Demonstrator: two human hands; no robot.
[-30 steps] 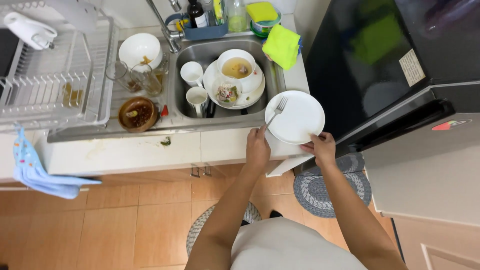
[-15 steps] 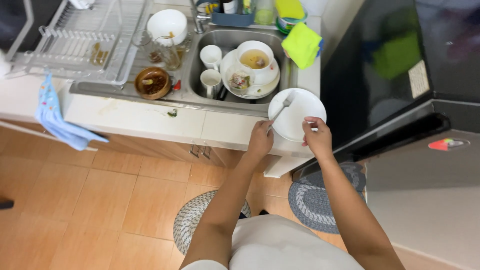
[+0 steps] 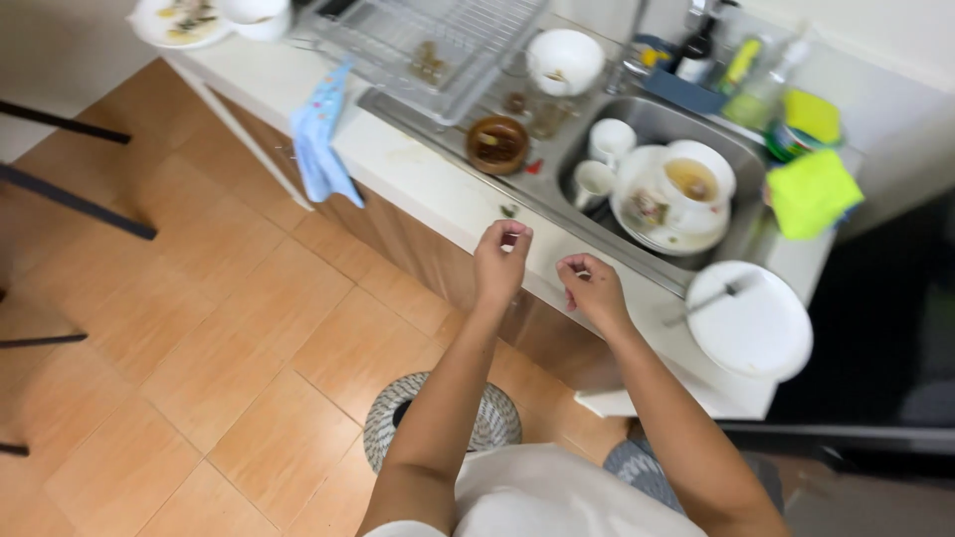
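Both hands have come off the white plate (image 3: 753,328) since half a second ago and now hang in the air in front of the counter edge (image 3: 448,204), holding nothing. Left hand (image 3: 500,263): fingers curled loosely inward, fingertips bunched, empty. Right hand (image 3: 591,289): likewise half-curled, empty, well apart from the plate.

White plate sits on the counter at the right of the sink (image 3: 736,234), a fork (image 3: 702,302) lying across its upper left rim. View has swung left; more of the tile floor (image 3: 229,348) shows.

Sink holds a stack of dirty dishes: a white bowl with brownish liquid (image 3: 693,179) on a plate with food scraps (image 3: 647,209), two white cups (image 3: 609,139) just beside it. Brown bowl (image 3: 496,144) on the drainboard; white bowl (image 3: 564,60) behind it. Wire dish rack (image 3: 428,50) to the left. Blue cloth (image 3: 320,149) hangs over the counter edge. Green cloth (image 3: 811,192) lies at the sink's right rim. Round woven mat (image 3: 383,423) on the floor below the arms.
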